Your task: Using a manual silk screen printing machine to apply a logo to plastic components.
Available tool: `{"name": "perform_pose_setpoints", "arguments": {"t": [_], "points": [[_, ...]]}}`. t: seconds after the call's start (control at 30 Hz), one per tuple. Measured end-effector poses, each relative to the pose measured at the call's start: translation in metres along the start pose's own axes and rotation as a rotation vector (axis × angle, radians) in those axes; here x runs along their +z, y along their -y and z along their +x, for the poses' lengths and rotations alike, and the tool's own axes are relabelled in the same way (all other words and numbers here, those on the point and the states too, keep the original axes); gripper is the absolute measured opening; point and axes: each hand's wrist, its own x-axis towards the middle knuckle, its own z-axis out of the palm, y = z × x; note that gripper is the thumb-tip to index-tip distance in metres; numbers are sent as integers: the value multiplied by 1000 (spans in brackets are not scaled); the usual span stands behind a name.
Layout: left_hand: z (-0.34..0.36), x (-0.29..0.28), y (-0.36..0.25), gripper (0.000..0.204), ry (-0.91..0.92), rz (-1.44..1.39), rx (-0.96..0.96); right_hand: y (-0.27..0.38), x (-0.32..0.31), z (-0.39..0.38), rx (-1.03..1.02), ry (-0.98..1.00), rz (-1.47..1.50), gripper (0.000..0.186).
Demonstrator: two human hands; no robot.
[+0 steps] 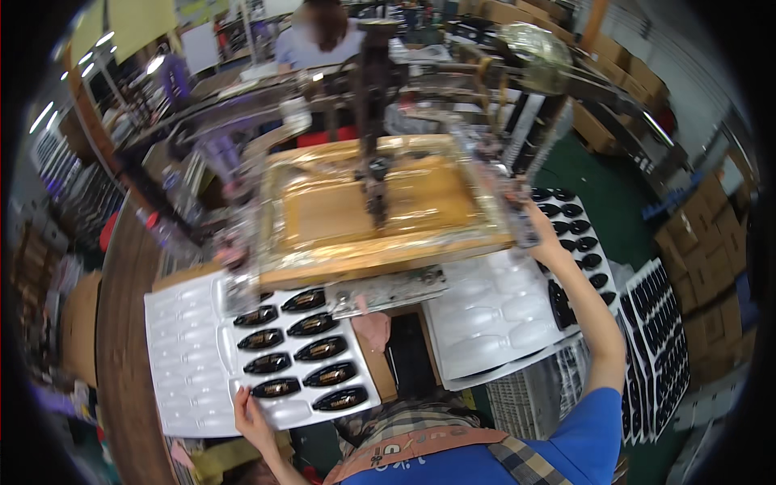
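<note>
My left hand (252, 419) is at the near edge of a white moulded tray (190, 364), with its fingers closed at the left tip of a glossy black oval piece (276, 388) that bears gold print. Several like pieces lie in rows across the tray's right half; the left half shows bare hollows. My right hand (543, 234) is raised at the right side of a screen-printing frame (388, 257), closed on its edge hardware; its fingers are partly hidden and blurred. The frame's yellowish mesh is tilted up above a metal printing bed (388, 293).
To the right lies a stack of white trays (485, 323), beside a tray of black pieces (578, 234). More filled trays (659, 347) stand further right. A pink cloth (372, 330) lies below the bed. Cartons (703, 234) line the right wall; a person (319, 36) sits beyond the press.
</note>
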Motion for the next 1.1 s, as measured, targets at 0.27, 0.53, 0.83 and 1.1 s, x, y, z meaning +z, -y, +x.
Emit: {"name": "perform_pose_setpoints", "arguments": {"t": [0.27,0.53,0.83,1.1], "points": [[23,21,-66,18,-119,291,198,-81,29,18,451,145,-486,53],[101,122,-189,15,479,129,531,-16,5,16,147,-172,97,42],[160,220,-135,12,695,-421,474,117,-10,2,161,327,682,40],[149,138,-184,19,504,-629,80,168,39,36,57,587,435,52]]}}
